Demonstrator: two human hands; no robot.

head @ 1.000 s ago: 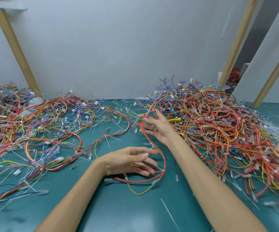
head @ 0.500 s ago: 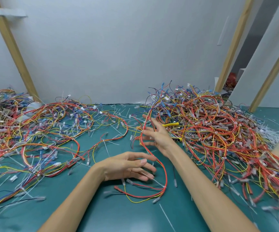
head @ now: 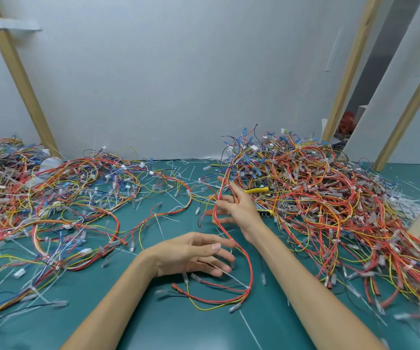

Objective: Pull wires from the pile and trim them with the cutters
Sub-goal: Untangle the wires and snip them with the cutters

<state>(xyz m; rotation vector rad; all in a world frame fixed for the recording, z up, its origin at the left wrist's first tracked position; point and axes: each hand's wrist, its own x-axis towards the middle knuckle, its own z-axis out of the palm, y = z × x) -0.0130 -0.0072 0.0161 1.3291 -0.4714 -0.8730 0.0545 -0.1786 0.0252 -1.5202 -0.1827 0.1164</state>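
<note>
Firstly, risk: the red-and-yellow harness [head: 250, 271] you draw from the right-hand pile [head: 330, 203] has its upper end buried in the tangle, so a hard pull likely drags neighbouring wires along or snags a connector. Risk two: the yellow-handled cutters [head: 257, 190] lie at the pile's edge just behind your right hand [head: 239, 208], where shifting wires could bury them. Right hand: fingers straight and spread, harness running across them, no closed grip visible. Left hand [head: 191, 253]: open, fingers loosely extended above the harness's loose ends on the worktop [head: 153, 324].
</note>
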